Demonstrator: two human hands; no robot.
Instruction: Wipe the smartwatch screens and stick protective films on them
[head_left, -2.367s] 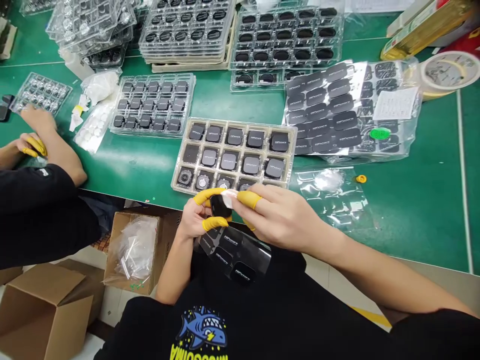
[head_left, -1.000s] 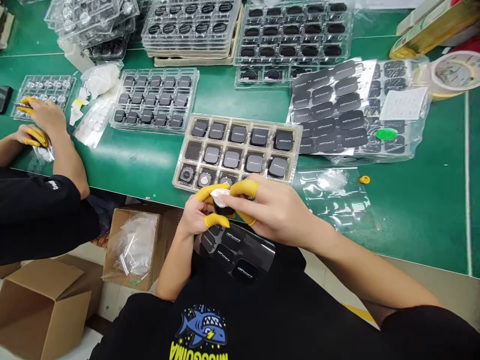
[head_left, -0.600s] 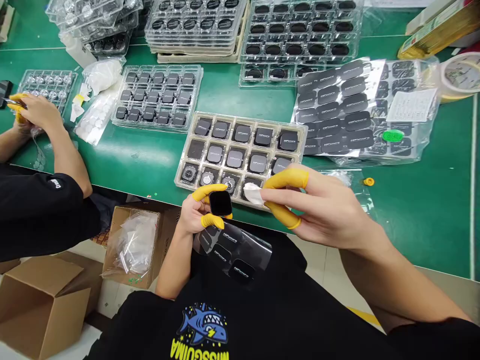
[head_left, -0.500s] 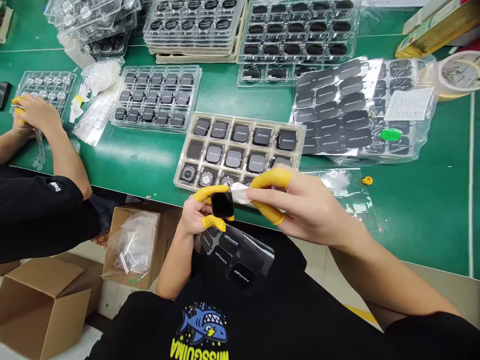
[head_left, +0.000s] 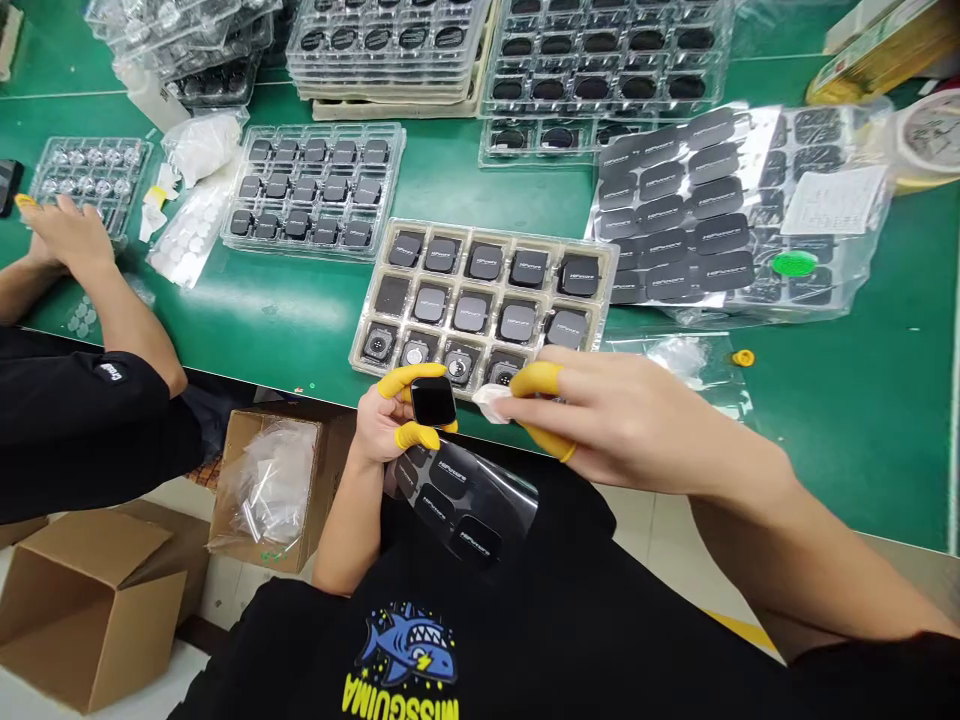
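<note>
A square watch case with a dark glossy face [head_left: 433,401] is held between the yellow-covered fingers of my left hand [head_left: 384,425]. Below it, a clear film sheet with black labels [head_left: 474,500] hangs from under the same hand. My right hand [head_left: 592,405], also in yellow finger covers, pinches a crumpled white cloth [head_left: 493,402] just right of the watch case, with a small gap between them. Behind both hands lies a beige tray [head_left: 358,318] of square watch cases; one compartment in its left column holds no case, and my right hand overlaps its front edge.
Another clear tray [head_left: 311,242] sits at back left. Stacked trays [head_left: 386,85] stand behind. Label sheets in plastic [head_left: 697,215] lie at right, near a tape roll [head_left: 930,135]. Another person's hands [head_left: 71,240] are at far left. Open cardboard boxes [head_left: 67,620] stand on the floor.
My right hand with the white cloth has moved right, away from the watch case. My left hand has shifted slightly left with the case. The other person's hands have moved.
</note>
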